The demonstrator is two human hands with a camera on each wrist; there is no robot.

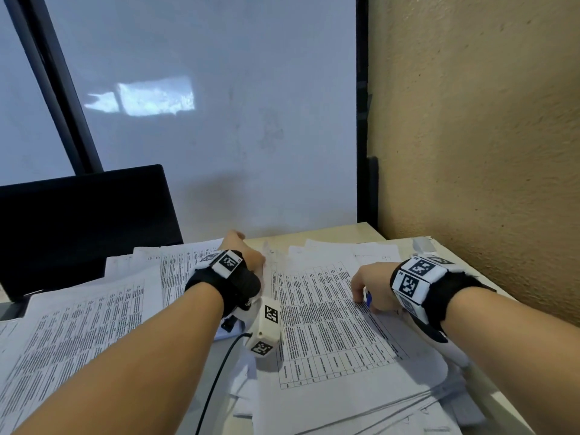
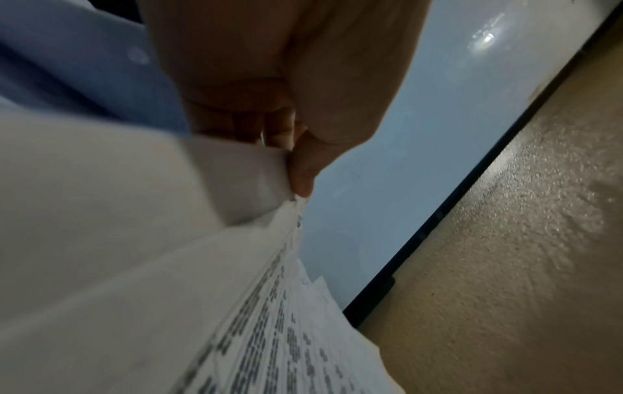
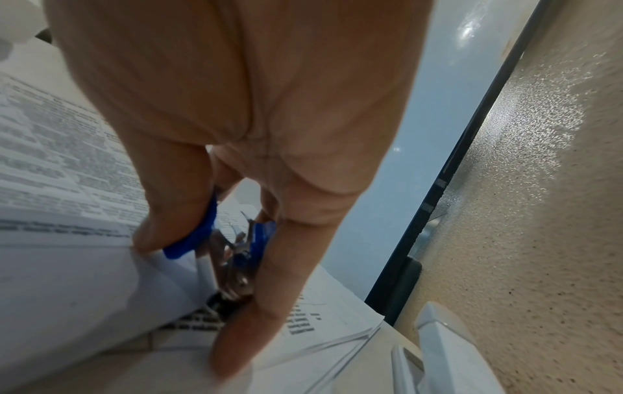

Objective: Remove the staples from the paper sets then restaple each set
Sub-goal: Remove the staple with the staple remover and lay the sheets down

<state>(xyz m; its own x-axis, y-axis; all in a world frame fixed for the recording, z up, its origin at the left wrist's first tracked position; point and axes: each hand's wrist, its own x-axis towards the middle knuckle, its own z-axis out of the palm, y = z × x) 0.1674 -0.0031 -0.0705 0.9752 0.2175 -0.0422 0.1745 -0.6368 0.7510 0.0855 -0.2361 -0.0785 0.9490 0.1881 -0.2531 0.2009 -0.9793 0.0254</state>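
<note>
A printed paper set (image 1: 329, 321) lies on top of a spread of other sheets in the middle of the desk. My left hand (image 1: 248, 255) pinches its far left corner (image 2: 269, 176) between thumb and curled fingers, lifting that corner slightly. On the sheet's right side, my right hand (image 1: 367, 288) holds a blue staple remover (image 1: 368, 298). In the right wrist view the staple remover (image 3: 232, 248) sits between thumb and fingers, with its metal claws pointing down at the paper (image 3: 67, 280). No staple is visible.
Several more printed sheets (image 1: 78, 324) cover the desk to the left and front. A dark monitor (image 1: 81, 224) stands at the back left. A textured wall (image 1: 486, 152) closes the right side, with a white plastic object (image 1: 423, 244) beside it.
</note>
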